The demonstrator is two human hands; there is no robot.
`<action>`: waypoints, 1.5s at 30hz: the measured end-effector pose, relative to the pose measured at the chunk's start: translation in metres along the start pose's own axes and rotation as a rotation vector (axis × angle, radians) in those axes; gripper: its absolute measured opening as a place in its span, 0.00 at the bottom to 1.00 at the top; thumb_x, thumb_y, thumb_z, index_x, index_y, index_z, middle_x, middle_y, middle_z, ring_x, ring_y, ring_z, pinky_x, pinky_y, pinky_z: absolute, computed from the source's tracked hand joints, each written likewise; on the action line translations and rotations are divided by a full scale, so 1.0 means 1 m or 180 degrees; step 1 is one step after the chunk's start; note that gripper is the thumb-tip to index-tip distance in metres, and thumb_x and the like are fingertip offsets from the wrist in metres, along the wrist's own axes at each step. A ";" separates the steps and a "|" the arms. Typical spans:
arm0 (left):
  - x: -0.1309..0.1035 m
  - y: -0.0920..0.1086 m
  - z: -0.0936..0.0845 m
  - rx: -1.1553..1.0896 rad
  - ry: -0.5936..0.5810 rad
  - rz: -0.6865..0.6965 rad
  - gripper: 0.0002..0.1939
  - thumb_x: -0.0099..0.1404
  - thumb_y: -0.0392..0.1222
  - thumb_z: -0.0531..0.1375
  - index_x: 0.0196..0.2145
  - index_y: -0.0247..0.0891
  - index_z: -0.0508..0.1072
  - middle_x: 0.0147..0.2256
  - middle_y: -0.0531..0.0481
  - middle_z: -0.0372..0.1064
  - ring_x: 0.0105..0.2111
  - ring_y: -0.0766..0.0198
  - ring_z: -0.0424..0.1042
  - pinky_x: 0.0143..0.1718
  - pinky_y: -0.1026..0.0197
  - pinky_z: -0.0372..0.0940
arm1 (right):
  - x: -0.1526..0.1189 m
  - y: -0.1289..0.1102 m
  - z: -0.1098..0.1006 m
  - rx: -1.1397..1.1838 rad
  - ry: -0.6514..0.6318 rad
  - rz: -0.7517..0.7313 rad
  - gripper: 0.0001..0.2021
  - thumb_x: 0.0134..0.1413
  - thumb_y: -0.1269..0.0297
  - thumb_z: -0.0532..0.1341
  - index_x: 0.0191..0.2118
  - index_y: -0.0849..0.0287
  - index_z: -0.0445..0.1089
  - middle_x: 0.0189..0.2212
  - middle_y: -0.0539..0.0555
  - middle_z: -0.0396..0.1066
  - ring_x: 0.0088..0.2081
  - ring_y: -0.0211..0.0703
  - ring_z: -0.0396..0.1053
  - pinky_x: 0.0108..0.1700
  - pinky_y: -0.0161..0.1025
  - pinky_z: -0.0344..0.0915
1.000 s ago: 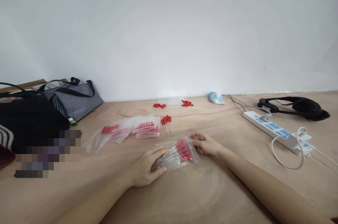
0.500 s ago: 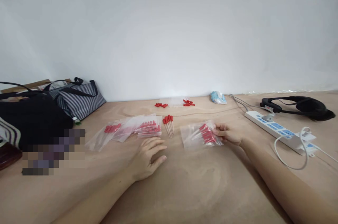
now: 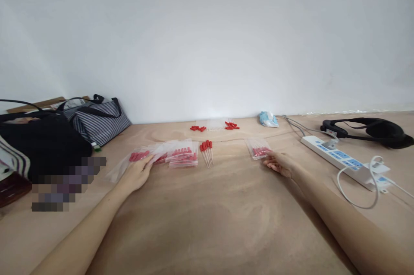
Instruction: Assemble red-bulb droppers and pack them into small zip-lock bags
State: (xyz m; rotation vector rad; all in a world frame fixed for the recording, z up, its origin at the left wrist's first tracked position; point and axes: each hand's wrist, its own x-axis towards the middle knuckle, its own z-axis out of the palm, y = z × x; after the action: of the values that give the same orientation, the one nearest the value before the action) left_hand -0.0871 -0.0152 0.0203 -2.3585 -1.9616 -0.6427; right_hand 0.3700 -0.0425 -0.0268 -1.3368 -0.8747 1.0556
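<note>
My right hand (image 3: 280,164) has its fingertips closed at the lower right corner of a small clear zip bag (image 3: 255,143). Thin droppers with red bulbs show inside, bulbs toward me. On the left, my left hand (image 3: 139,173) reaches onto the overlapping clear bags, its fingertips pinched at a bag edge; exactly how they grip is hard to see. More red-bulbed droppers (image 3: 139,155) lie in the leftmost bag. Beside it rests a bag stack (image 3: 183,163). Between my hands, several loose droppers (image 3: 206,147) lie together on the table, red ends away from me.
Two groups of red-bulbed droppers (image 3: 198,128) (image 3: 232,125) lie by the wall. A blue-white packet (image 3: 268,119) sits behind. At right are a white power strip (image 3: 336,156) with cables and a black headset (image 3: 365,130). Striped (image 3: 100,124) and black bags (image 3: 45,141) stand left.
My left hand has moved left from the middle onto the bags. The bag at my right hand has turned and shifted up, now lying with its red bulbs toward me.
</note>
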 end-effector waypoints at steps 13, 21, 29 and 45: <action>-0.025 0.066 0.001 -0.0769 0.0209 0.1363 0.20 0.64 0.39 0.44 0.52 0.39 0.63 0.53 0.49 0.59 0.54 0.57 0.57 0.56 0.52 0.51 | -0.034 -0.020 0.060 -0.1295 -0.1161 -0.0214 0.13 0.40 0.57 0.62 0.18 0.59 0.60 0.13 0.46 0.64 0.12 0.28 0.54 0.14 0.28 0.47; -0.048 0.096 0.014 -0.0901 -0.1860 0.2495 0.28 0.60 0.48 0.54 0.57 0.48 0.53 0.60 0.49 0.44 0.59 0.53 0.43 0.57 0.44 0.44 | 0.007 -0.017 0.157 -0.2113 -0.0401 -0.0673 0.05 0.39 0.66 0.61 0.25 0.61 0.66 0.24 0.54 0.69 0.28 0.41 0.66 0.28 0.34 0.59; -0.051 0.096 0.020 -0.0887 -0.1707 0.2206 0.23 0.61 0.48 0.53 0.54 0.45 0.60 0.58 0.46 0.49 0.58 0.52 0.47 0.56 0.43 0.46 | 0.017 -0.021 0.193 -0.2331 -0.0366 -0.0484 0.05 0.35 0.73 0.63 0.24 0.62 0.67 0.19 0.57 0.69 0.27 0.45 0.68 0.25 0.33 0.57; -0.050 0.091 0.029 -0.0948 -0.1740 0.2091 0.24 0.60 0.51 0.53 0.54 0.47 0.59 0.59 0.48 0.48 0.58 0.51 0.46 0.56 0.44 0.47 | -0.056 0.006 0.075 -0.0052 -0.0053 -0.0797 0.25 0.44 0.60 0.57 0.49 0.55 0.47 0.20 0.41 0.56 0.16 0.33 0.59 0.16 0.31 0.57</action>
State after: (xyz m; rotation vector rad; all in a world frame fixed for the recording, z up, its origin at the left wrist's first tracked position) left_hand 0.0010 -0.0741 0.0012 -3.3781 -1.0731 -0.2708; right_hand 0.2806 -0.0720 -0.0231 -1.1975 -1.0356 0.8671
